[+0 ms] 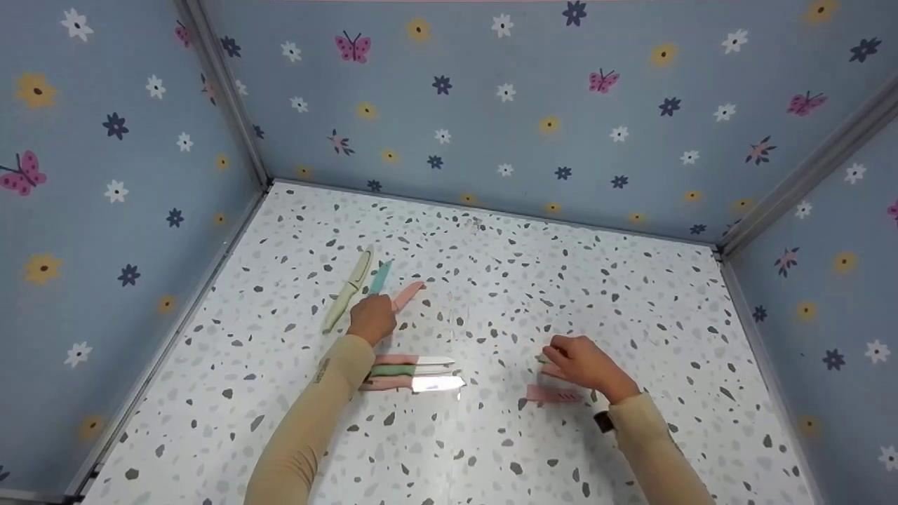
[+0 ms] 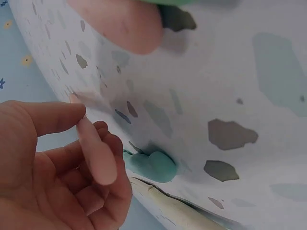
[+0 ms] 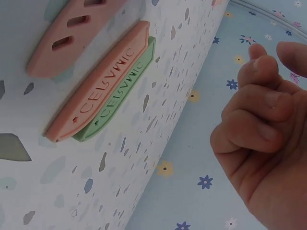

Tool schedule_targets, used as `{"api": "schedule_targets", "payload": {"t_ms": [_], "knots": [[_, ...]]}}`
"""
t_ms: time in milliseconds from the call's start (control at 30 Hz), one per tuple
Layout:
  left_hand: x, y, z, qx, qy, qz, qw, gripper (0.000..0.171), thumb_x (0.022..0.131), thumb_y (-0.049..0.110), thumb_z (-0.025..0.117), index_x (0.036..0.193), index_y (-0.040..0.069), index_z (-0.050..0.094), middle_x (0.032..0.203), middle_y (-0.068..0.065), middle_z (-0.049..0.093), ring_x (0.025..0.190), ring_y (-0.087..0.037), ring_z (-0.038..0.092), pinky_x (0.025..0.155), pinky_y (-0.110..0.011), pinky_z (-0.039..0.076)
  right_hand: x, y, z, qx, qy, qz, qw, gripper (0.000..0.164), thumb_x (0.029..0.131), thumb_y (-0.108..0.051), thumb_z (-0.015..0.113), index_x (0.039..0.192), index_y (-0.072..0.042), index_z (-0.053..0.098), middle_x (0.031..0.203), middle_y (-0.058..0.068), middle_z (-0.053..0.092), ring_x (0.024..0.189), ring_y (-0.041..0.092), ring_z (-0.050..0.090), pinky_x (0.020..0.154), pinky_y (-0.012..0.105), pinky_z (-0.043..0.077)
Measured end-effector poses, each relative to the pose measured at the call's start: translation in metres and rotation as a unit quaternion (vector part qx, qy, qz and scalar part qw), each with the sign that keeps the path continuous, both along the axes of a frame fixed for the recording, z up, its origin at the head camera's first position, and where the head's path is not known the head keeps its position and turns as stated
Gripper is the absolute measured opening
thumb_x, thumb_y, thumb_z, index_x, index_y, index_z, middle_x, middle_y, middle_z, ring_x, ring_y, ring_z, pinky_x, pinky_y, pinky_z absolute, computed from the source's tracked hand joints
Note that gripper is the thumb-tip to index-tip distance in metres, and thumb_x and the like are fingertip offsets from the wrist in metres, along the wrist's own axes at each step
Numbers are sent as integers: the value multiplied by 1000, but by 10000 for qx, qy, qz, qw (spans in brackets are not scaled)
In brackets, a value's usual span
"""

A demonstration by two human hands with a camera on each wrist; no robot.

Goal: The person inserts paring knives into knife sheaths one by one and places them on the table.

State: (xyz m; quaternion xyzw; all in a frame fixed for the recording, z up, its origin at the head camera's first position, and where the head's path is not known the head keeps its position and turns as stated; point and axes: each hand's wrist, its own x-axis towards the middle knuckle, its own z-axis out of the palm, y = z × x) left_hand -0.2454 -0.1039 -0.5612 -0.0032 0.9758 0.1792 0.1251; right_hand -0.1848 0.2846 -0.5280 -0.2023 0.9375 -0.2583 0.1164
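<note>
My left hand (image 1: 373, 319) pinches the handle of a small pink knife (image 2: 98, 160) between thumb and fingers; its pink cover (image 1: 408, 295) points away in the head view. Beside it lie a teal knife (image 1: 380, 278) and a cream sheathed knife (image 1: 349, 291). My right hand (image 1: 582, 361), fingers loosely curled and holding nothing, hovers over the loose blade covers. Those are a pink slotted cover (image 3: 72, 40), a pink cover marked CERAMIC (image 3: 103, 81) and a green cover (image 3: 117, 96) against it.
Three bare knives lie side by side near the left forearm: a pink-handled knife (image 1: 435, 360), a green-handled knife (image 1: 394, 370) and another pink-handled knife (image 1: 438, 384) nearest me. The speckled white tabletop (image 1: 505, 280) is bounded by blue flowered panels (image 1: 491, 105).
</note>
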Motion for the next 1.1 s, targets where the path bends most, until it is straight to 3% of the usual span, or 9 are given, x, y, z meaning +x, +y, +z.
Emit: {"api": "schedule_targets", "payload": {"t_ms": [200,400,600,1100], "knots": [[-4,3,-3,289,113,58,9995,18,91,9,57,103,-3,60,89,-18,61,87,-32,61,77,-46,48,-4,7,0,22,-44,-23,10000,35,98,-34,52,76,-7,57,59,-6,42,53,9,39,52,29,36],[-8,0,-10,522,138,80,9985,18,90,5,54,104,-5,59,92,-19,61,88,-32,60,77,-47,48,-3,11,-2,110,-343,-441,9984,28,96,-26,55,74,-9,56,59,-3,42,54,12,40,53,31,37],[-14,-2,-16,447,117,134,9988,19,90,6,54,104,-7,58,91,-19,61,87,-32,61,78,-47,48,-2,14,-3,81,-693,-768,9946,27,96,-21,55,72,-10,55,59,-1,42,54,14,42,52,32,38],[-19,2,-16,311,61,253,9992,27,93,10,50,113,-7,55,97,-20,60,92,-34,60,81,-48,47,0,19,-6,71,-873,-922,9919,25,96,-22,55,74,-9,56,60,0,44,54,15,44,51,33,39]]}}
